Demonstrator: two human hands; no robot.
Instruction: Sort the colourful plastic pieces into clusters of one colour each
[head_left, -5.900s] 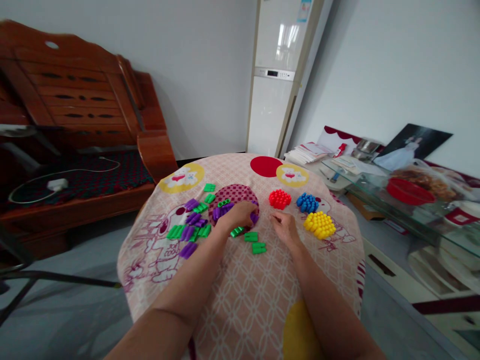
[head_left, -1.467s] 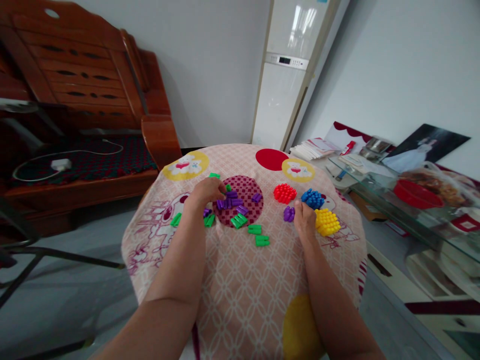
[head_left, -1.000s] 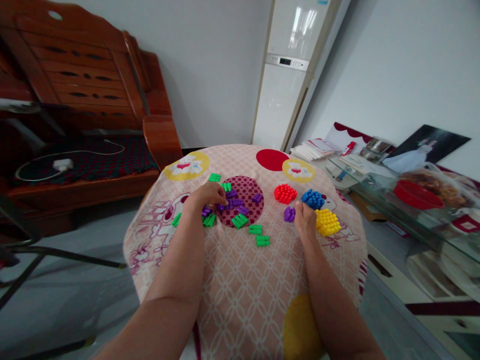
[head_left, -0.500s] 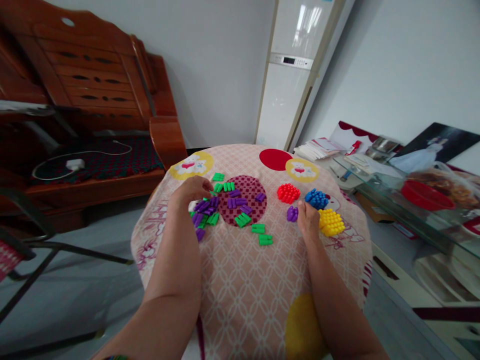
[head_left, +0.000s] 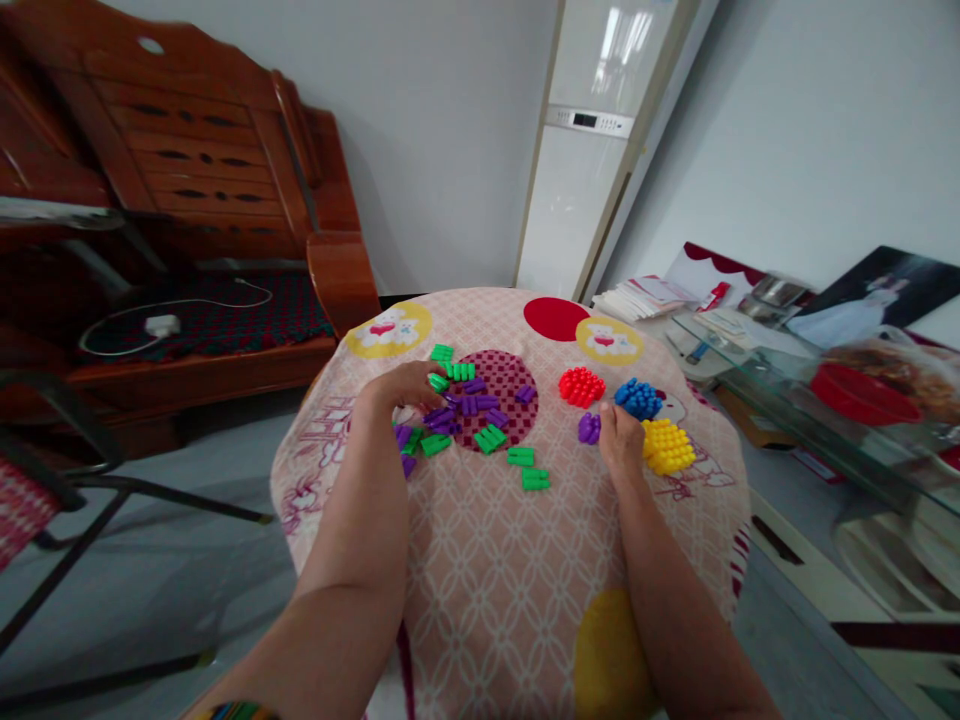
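My left hand [head_left: 411,387] reaches over a loose heap at the table's left, palm down. Its thumb and fingers are apart, and the fingertips touch purple plastic building blocks [head_left: 441,420]. Green blocks [head_left: 490,438] lie scattered around them, some flat on the dark red circle of the cloth. My right hand [head_left: 621,438] is closed at the right, holding a small purple block cluster [head_left: 589,428] whose knobbed ends stick out to the left. Around this hand sit a red block cluster [head_left: 581,386], a blue cluster [head_left: 637,398] and a yellow cluster [head_left: 668,446].
A patterned cloth [head_left: 495,560] covers the round table. At the right stands a glass-topped cabinet [head_left: 787,385] with papers and a red bowl [head_left: 862,393]. A wooden bench [head_left: 202,150] is at the left, with a metal-framed chair [head_left: 67,480] in front of it.
My left hand has moved a little right and forward into the purple blocks, and some of them have shifted right. My right hand stays in place with its purple cluster.
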